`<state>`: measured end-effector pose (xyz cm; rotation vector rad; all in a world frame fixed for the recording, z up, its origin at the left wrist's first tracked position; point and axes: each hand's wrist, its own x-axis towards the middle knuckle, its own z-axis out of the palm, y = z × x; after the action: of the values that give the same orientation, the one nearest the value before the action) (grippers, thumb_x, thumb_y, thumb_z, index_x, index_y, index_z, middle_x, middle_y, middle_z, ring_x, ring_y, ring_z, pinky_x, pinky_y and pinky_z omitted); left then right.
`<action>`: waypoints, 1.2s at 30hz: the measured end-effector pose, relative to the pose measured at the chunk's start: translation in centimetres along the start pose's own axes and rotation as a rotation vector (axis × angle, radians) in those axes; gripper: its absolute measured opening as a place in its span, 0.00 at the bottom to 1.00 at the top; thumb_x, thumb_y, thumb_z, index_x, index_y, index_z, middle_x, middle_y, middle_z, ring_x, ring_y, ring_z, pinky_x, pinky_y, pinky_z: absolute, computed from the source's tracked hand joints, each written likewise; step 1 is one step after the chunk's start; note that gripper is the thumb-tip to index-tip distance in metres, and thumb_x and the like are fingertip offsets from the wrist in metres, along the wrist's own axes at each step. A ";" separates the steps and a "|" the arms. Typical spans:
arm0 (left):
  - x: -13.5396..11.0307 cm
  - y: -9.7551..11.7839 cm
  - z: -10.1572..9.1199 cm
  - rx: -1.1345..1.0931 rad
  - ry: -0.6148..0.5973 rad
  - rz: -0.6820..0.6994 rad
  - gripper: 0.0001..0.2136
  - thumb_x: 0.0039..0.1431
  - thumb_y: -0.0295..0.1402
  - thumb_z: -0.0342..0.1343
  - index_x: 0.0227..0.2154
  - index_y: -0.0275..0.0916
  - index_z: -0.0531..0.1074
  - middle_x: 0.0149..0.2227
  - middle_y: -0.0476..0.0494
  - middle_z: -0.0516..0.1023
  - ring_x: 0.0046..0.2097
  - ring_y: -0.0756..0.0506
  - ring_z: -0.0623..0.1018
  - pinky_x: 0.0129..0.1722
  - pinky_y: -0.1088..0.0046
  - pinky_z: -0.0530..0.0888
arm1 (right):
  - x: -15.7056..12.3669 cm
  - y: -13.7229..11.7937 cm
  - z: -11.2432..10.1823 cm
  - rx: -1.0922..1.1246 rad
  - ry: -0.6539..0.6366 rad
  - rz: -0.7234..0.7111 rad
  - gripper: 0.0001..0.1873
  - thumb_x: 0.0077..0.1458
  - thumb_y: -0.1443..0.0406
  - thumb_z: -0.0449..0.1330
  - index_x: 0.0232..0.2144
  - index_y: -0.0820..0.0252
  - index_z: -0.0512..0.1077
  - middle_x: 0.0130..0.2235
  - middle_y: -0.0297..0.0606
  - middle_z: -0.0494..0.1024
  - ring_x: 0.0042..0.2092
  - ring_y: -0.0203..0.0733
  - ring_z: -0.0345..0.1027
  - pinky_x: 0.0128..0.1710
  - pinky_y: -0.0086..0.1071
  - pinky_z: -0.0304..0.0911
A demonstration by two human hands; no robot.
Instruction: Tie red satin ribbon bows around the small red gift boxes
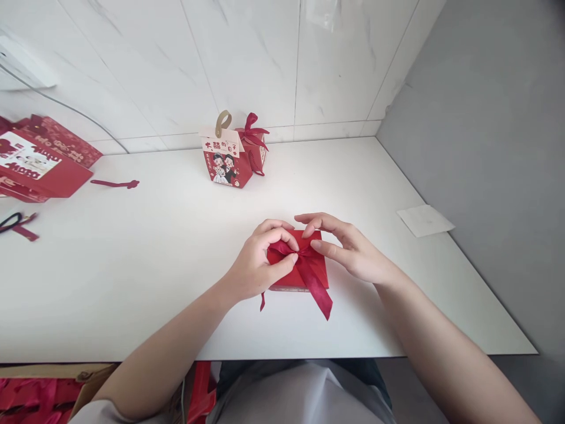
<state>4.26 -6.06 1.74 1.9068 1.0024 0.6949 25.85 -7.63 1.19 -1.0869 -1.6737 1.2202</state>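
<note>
"Gift box (322, 271) in red: where does it lie?"

"Near the middle of the head view, just towards six o'clock, on the white counter (168, 265). Take it as the dial's centre."

"And the left hand (258, 262)?"

"Its arm enters from eight o'clock; thumb and forefinger pinch the dark red ribbon (315, 288) at the knot, on top of the box. One ribbon end runs past the box's edge towards five o'clock, and a short bit shows at seven."

"The right hand (353, 250)?"

"From four o'clock, and spread: thumb and fingers curve apart over the box's one o'clock corner. Whether a fingertip touches the ribbon, I cannot tell."

"What stands around?"

"At eleven, close together near the tiled wall (256, 59), a printed carton (220, 168) with a tan loop handle (219, 126) and a bow-topped box (261, 154). Towards ten, a loose ribbon strip (112, 184), with clustered red cartons (73, 176) farther out. White paper (426, 221) lies between two and three, near the grey partition (485, 147). Below the counter's edge, at eight, a cardboard box (95, 388) holds red packages (44, 394)."
</note>
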 end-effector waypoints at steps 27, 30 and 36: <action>-0.1 0.4 0.1 0.043 -0.011 0.024 0.03 0.58 0.30 0.57 0.35 0.42 0.74 0.50 0.42 0.69 0.58 0.41 0.70 0.58 0.60 0.70 | 0.8 1.2 1.3 0.556 -0.098 0.137 0.15 0.60 0.53 0.61 0.28 0.52 0.81 0.60 0.35 0.71 0.63 0.52 0.61 0.61 0.44 0.57; 0.0 0.4 0.2 0.067 0.031 0.045 0.03 0.58 0.29 0.57 0.34 0.41 0.75 0.51 0.41 0.69 0.59 0.40 0.69 0.58 0.59 0.69 | 0.9 1.3 1.5 0.598 -0.064 0.151 0.18 0.60 0.53 0.60 0.24 0.54 0.78 0.60 0.34 0.72 0.63 0.53 0.60 0.62 0.46 0.55; 0.4 -0.3 -1.6 0.029 0.081 0.103 0.14 0.57 0.33 0.60 0.46 0.43 0.68 0.53 0.42 0.70 0.58 0.42 0.70 0.60 0.58 0.66 | 1.1 1.6 1.4 0.566 0.015 0.128 0.22 0.62 0.50 0.55 0.23 0.53 0.75 0.59 0.33 0.73 0.68 0.51 0.50 0.66 0.47 0.46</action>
<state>3.10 -4.96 2.25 1.9797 0.9748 0.8271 24.47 -6.74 -0.56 -0.8485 -1.1459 1.6321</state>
